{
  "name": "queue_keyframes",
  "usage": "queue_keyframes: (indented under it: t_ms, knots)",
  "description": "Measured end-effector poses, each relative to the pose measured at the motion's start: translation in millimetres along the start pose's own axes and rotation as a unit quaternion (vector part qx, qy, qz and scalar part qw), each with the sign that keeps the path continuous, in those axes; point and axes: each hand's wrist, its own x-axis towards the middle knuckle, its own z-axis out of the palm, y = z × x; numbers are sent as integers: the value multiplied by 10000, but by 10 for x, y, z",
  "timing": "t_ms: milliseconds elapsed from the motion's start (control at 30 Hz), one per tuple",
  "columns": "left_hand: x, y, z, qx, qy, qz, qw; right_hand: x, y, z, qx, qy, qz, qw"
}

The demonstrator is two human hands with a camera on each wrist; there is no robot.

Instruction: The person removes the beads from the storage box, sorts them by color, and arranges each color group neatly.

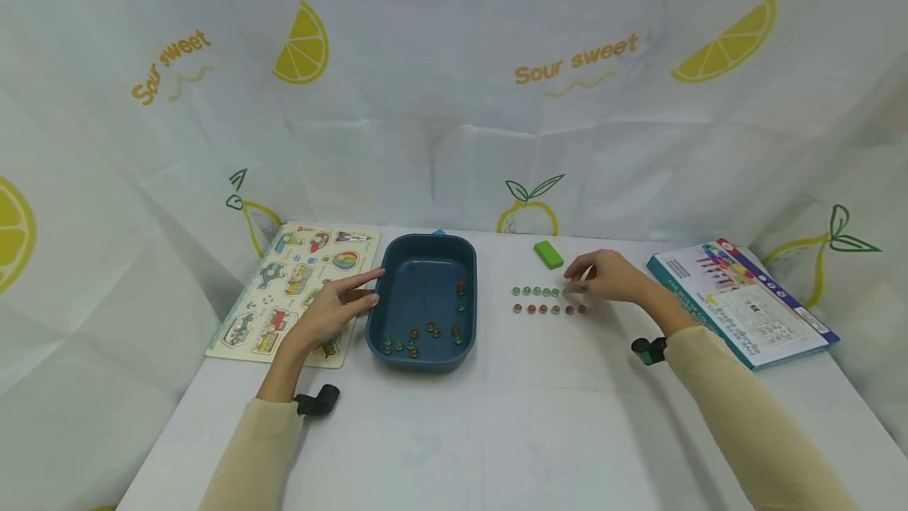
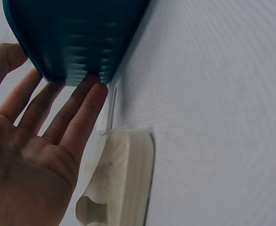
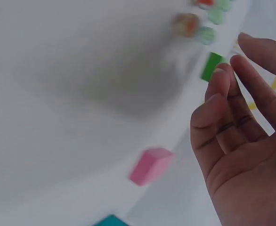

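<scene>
Step in hand: judged from the layout, marbles go from the blue tray (image 1: 426,302) into two rows on the worktop (image 1: 496,416); the right hand (image 1: 603,276) is at the 3 o'clock end of the green row (image 1: 539,291).
Right grip: fingers loosely bent over the row's end; the head view hides whether a marble sits under the fingertips, and the right wrist view shows the palm bare with fingers relaxed, so nothing is plainly held.
Left grip: the left hand (image 1: 333,310) lies flat, fingers straight, fingertips (image 2: 93,92) touching the tray's 9 o'clock wall, holding nothing.
Where the marbles are: the loose ones (image 1: 426,333) lie mostly toward the tray's 6 o'clock end; the red row (image 1: 549,309) lies just beside the green row, on its 6 o'clock side.
Doing it well: I would set each marble down gently, touching its neighbour, and lift straight up, since a sideways brush would likely scatter the line.
Steadying: a left hand kept against the tray should stop it sliding.
Nearby: a green block (image 1: 548,254) at 12 o'clock of the rows, a book (image 1: 741,302) at 3 o'clock, a puzzle board (image 1: 291,282) at 9 o'clock of the tray.
</scene>
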Motion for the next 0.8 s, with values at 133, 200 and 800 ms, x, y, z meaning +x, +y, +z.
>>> queue_keyframes:
  t_ms: [133,200,800]
  knots:
    - [6,1,0,12,-9,-12,10000,36,-268,-130,-224,321,-406,9984]
    - [7,-1,-2,38,4,-44,10000,89,-470,-158,-257,360,-715,9965]
    - [1,-10,-12,118,-3,-95,9999,795,-2352,678,-796,-1642,-2216,9579]
